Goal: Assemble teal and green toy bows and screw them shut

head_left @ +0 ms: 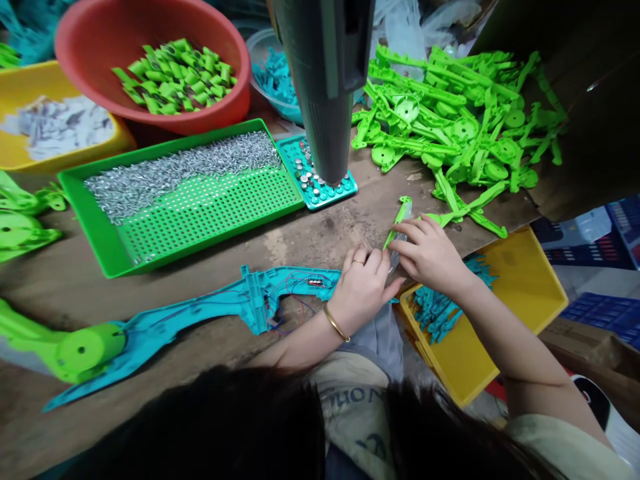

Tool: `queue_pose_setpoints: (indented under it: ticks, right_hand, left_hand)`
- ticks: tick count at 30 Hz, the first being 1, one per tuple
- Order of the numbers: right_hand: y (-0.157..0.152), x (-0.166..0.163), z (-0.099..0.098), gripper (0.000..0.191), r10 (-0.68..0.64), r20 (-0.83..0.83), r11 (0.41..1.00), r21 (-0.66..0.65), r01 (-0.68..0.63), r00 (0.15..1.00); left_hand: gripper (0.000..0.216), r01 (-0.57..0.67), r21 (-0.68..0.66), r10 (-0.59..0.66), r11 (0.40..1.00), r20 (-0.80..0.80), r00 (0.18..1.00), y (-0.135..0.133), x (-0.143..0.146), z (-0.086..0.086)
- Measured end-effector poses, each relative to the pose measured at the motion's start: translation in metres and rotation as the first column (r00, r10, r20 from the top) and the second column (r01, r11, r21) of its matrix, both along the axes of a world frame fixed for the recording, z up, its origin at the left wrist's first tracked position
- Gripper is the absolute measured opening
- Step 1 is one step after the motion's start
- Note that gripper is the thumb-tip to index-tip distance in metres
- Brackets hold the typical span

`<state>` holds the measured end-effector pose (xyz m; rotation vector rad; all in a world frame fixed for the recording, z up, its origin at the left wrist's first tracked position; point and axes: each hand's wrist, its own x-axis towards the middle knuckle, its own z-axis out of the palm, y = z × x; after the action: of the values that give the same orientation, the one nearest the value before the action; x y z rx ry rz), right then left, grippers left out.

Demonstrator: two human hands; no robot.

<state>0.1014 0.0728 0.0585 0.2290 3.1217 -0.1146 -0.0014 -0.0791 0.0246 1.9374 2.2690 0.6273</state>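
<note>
A narrow bright-green plastic piece with a clear strip along it (pixel 403 213) stands slantwise between my hands. My right hand (pixel 431 257) has its fingers closed on the strip's right side. At the lower end, my left hand (pixel 363 287) curls its fingers against the same piece; its fingertips are partly hidden. Left of that hand lies a long blue plastic half-shell (pixel 195 307) with thin red and blue wires and a small metallic part (pixel 315 283) in it. The shell's right end passes beneath my left hand. A green plastic shell with a round hub (pixel 90 347) rests on its left end.
A green perforated tray (pixel 200 223) of screws lies behind the blue shell. A grey tapered column (pixel 330 100) hangs over a teal tray (pixel 325 200) of small silver parts. Green parts (pixel 460 127) are heaped right; a yellow bin (pixel 530 287) and red bowl (pixel 150 113) flank.
</note>
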Motion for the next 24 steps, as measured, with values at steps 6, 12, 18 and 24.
queue_pose_setpoints:
  ticks: [6,12,18,24]
  right_hand:
    - [0.004,-0.002,0.000,0.027,-0.016,0.010,0.997,-0.073,0.017,1.000]
    - [0.018,-0.003,0.003,0.028,-0.087,0.011,0.993,-0.078,0.088,0.996]
    - [0.022,-0.009,0.007,0.031,-0.061,0.112,0.998,-0.023,0.064,0.992]
    - [0.019,-0.009,0.004,0.028,-0.008,0.054,0.999,-0.043,0.010,0.998]
  left_hand:
    - [0.045,0.007,-0.056,-0.008,0.998,-0.014,1.000,0.001,-0.001,0.004]
    - [0.045,-0.003,-0.121,-0.001,0.993,-0.030,1.000,0.003,-0.001,0.009]
    - [0.047,-0.015,-0.154,0.009,0.988,-0.043,0.999,0.003,0.000,0.010]
    - [0.046,-0.031,-0.188,0.024,0.982,-0.041,0.999,0.005,0.000,0.013]
